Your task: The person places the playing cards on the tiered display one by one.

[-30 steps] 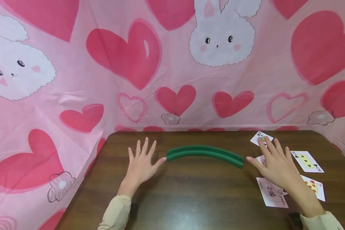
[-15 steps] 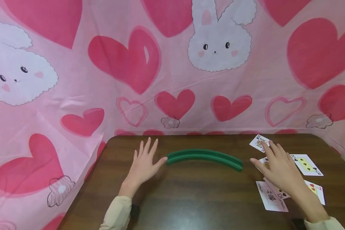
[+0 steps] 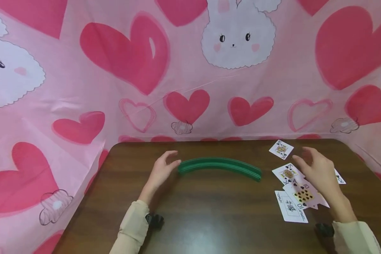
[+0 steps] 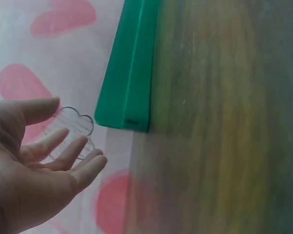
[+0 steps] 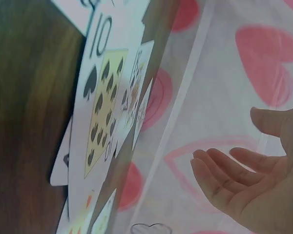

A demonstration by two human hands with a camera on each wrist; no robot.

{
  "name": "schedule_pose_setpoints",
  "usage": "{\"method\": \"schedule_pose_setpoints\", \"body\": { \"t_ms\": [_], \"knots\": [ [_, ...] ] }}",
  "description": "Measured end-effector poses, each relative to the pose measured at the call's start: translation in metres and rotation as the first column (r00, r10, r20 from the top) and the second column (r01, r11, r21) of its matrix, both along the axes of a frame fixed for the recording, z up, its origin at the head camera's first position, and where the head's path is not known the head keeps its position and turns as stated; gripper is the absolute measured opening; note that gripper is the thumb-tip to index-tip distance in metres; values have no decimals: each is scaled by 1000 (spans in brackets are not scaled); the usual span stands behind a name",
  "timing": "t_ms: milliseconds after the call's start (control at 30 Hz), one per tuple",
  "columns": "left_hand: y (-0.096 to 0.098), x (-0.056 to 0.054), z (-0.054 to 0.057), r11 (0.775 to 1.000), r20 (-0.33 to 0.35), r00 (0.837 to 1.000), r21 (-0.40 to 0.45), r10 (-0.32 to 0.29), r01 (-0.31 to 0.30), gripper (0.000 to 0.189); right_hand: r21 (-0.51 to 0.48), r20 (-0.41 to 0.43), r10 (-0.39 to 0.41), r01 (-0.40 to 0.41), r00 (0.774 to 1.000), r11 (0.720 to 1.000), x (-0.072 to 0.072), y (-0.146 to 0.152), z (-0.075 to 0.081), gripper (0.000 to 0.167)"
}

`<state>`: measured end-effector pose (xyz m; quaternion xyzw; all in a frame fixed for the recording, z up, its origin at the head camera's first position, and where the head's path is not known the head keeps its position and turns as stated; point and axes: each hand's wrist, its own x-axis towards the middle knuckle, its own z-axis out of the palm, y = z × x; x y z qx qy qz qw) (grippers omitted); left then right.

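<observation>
Our left hand (image 3: 161, 170) and right hand (image 3: 320, 173), relaxed and empty, flank the curved green plastic rack (image 3: 220, 163) on the brown wooden table (image 3: 216, 208); white rectangular playing cards (image 3: 303, 195) we'd best pinch edgewise.

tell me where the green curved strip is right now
In the head view, the green curved strip sits on the table near its far edge, between the left hand and the playing cards on the right.
</observation>
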<state>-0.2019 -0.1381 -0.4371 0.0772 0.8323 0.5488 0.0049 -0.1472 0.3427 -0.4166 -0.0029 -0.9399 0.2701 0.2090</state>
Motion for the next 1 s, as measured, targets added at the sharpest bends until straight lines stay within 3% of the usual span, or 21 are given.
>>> {"method": "schedule_pose_setpoints", "body": {
  "t_ms": [267, 400, 500, 567, 700, 800, 1000],
  "knots": [
    [2, -1, -8, 997, 132, 991, 73, -37, 27, 39, -142, 89, -82, 94, 993, 985, -13, 12, -4, 45],
    [6, -1, -15, 995, 168, 986, 103, -17, 0, 31, -333, 172, -79, 133, 982, 934, -19, 18, -5, 50],
    [10, -2, -20, 990, 189, 982, 142, -18, -9, 28, -505, 208, -66, 165, 976, 847, -24, 23, -3, 48],
    [11, -1, -22, 987, 201, 979, 161, -15, -18, 27, -611, 213, -50, 173, 976, 772, -28, 26, 0, 36],
    [11, -3, -28, 977, 221, 975, 207, 6, -53, 27, -811, 164, 4, 133, 986, 570, -37, 27, 3, 1],
    [9, -5, -33, 965, 234, 972, 251, 20, -80, 29, -887, 129, 37, 99, 991, 452, -43, 27, 3, 14],
    [9, -5, -38, 964, 251, 966, 237, 63, -124, 27, -927, 159, 75, 123, 984, 353, -58, 32, 2, 24]
  ]
}}
